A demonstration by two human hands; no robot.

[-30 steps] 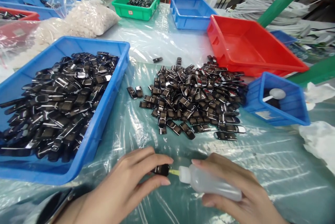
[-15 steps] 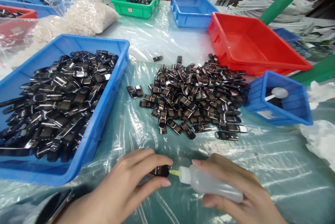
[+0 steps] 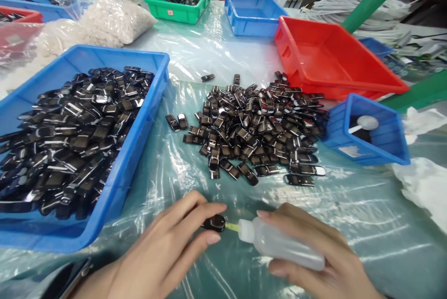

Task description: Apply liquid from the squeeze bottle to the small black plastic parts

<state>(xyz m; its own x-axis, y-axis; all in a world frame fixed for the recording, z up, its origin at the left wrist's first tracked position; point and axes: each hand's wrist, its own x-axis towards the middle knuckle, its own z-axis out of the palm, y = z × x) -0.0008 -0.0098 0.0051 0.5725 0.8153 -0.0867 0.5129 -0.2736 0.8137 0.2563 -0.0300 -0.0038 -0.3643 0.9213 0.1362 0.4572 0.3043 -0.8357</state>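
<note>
At the near side of the bench (image 3: 240,273), the left hand (image 3: 164,241) pinches a black piece (image 3: 215,223); the right hand (image 3: 335,257) grips a translucent bottle (image 3: 284,244), its yellow nozzle (image 3: 232,227) at the piece's right end. Beyond lies a pile of similar pieces (image 3: 246,136), with a red tray (image 3: 338,61) farther right.

Shining like polished plastic on the black piece (image 3: 214,223), all hard gloss; turning milky and smooth on the bottle (image 3: 286,245), translucent plastic by the look of it, with an opaque white plastic cap (image 3: 246,231)! Flashing again across the heaped pieces (image 3: 251,133), glossy and trimmed with silvery, metallic-looking lines. Wrinkling and glinting over the clear plastic sheet (image 3: 380,217). Settling into smooth moulded plastic on the red tray (image 3: 331,57) and large blue tray (image 3: 143,126), then crumpling into matt white tissue paper (image 3: 421,187)
</note>
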